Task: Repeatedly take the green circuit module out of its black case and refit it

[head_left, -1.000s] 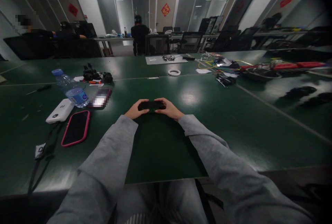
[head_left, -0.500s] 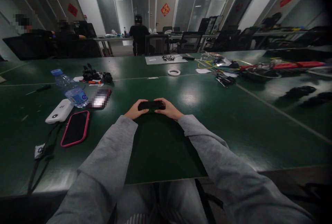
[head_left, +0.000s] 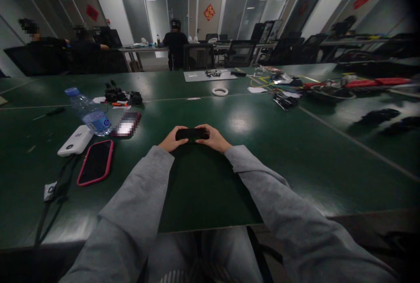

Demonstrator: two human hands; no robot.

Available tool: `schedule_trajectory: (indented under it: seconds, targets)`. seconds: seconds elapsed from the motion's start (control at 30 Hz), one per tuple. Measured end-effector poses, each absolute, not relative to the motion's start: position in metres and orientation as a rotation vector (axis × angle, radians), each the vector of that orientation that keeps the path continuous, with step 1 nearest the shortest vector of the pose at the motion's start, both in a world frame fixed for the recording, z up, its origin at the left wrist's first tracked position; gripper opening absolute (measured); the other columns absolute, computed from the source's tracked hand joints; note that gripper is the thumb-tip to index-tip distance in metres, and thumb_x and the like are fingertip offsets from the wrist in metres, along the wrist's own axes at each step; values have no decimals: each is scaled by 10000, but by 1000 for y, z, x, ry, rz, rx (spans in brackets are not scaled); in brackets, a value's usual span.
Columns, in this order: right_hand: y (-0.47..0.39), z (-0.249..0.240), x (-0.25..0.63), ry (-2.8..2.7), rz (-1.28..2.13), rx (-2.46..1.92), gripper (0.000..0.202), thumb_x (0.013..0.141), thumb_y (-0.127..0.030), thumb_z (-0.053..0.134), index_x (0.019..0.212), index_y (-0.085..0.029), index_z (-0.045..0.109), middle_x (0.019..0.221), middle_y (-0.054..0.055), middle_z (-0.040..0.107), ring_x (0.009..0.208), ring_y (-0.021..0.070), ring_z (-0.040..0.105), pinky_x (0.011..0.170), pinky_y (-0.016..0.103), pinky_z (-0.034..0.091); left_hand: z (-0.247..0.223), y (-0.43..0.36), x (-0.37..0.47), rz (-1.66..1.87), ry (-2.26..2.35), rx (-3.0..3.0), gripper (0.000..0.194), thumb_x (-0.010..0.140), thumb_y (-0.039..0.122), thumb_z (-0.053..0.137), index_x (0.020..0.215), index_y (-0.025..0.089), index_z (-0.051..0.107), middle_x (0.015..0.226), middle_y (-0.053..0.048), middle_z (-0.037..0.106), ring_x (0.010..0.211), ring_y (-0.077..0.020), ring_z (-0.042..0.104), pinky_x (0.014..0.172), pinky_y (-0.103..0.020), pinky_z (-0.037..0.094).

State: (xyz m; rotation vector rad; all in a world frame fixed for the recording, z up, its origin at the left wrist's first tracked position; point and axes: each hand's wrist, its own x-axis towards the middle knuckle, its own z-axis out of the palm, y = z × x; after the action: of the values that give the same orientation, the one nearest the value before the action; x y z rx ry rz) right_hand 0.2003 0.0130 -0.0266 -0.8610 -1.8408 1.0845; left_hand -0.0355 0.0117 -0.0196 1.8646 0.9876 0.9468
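Hands: While the left hand (head_left: 173, 140) has its grip closed on one end of the black device (head_left: 191, 134), the right hand (head_left: 213, 139) grips the other end — thumbs along the near edge.
Black device: held sideways between the two hands, over the green table (head_left: 210, 186); whether it touches the surface cannot be told.
Left side: a phone in a pink case (head_left: 96, 163) lies near a white gadget (head_left: 75, 140), with a water bottle (head_left: 97, 122) and a second phone (head_left: 127, 124), its screen blurred, just beyond them.
Farther back: a white ring (head_left: 214, 92) lies past the hands — and a person in dark clothes (head_left: 175, 43) is across the room.
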Motion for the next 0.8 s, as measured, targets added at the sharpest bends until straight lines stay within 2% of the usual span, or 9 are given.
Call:
schedule_trajectory:
  seconds: [0.17,0.27,0.37,0.43,0.5,0.53,0.63,0.8]
  targets:
    - [11,-28,196,-1844,933,-895,523,678,-215,755,1149,-191,528,1158,65,595,1082,190,596,1019,401,454,-22,13,-37,991,948,1852,651,686,437,729,1230,169,493,1246,-137,526,1199,-280,492,1066,-474,324]
    - [4,-23,190,-1864,698,-938,496,709,-193,719,1167,-203,529,1155,63,595,1091,202,579,1017,399,443,-26,15,-33,1078,988,1764,867,620,460,781,1340,165,398,1347,-173,444,1282,-296,426,1102,-468,282]
    - [-6,-14,184,-1893,402,-973,461,752,-156,648,1191,-219,523,1185,69,574,1127,226,539,1019,419,418,-25,13,-22,1201,1021,1486,1081,559,489,819,1429,195,248,1431,-185,355,1306,-294,409,1088,-450,317]
    - [-13,-8,180,-1895,235,-972,462,772,-126,599,1214,-224,507,1192,79,558,1135,241,515,1000,434,414,-20,7,-12,1265,977,1225,998,635,535,762,1427,217,243,1386,-156,429,1240,-260,487,1060,-426,363]
    - [-19,-4,177,-1885,93,-976,474,781,-103,571,1231,-228,491,1195,86,547,1132,257,496,978,451,410,-12,1,-2,1208,878,1027,805,732,635,622,1371,229,347,1294,-124,531,1160,-242,554,1027,-415,401]
    - [-22,-2,175,-1882,30,-981,478,784,-97,566,1235,-232,487,1201,88,543,1131,263,489,969,457,406,-8,-3,2,1165,829,938,770,753,716,519,1329,218,404,1247,-127,565,1127,-250,574,1001,-421,423]
    - [-28,-1,172,-1922,-91,-984,482,801,-101,565,1251,-253,479,1228,86,528,1134,276,473,951,466,395,-1,-10,9,1084,748,777,792,754,806,360,1226,187,511,1160,-144,614,1093,-273,587,931,-426,467]
    - [-34,0,162,-2156,-102,-924,494,841,-118,538,1296,-288,454,1251,79,499,1191,277,438,966,463,394,-4,-14,8,1115,713,779,801,760,823,295,1139,178,580,1120,-127,644,1130,-276,560,916,-417,481]
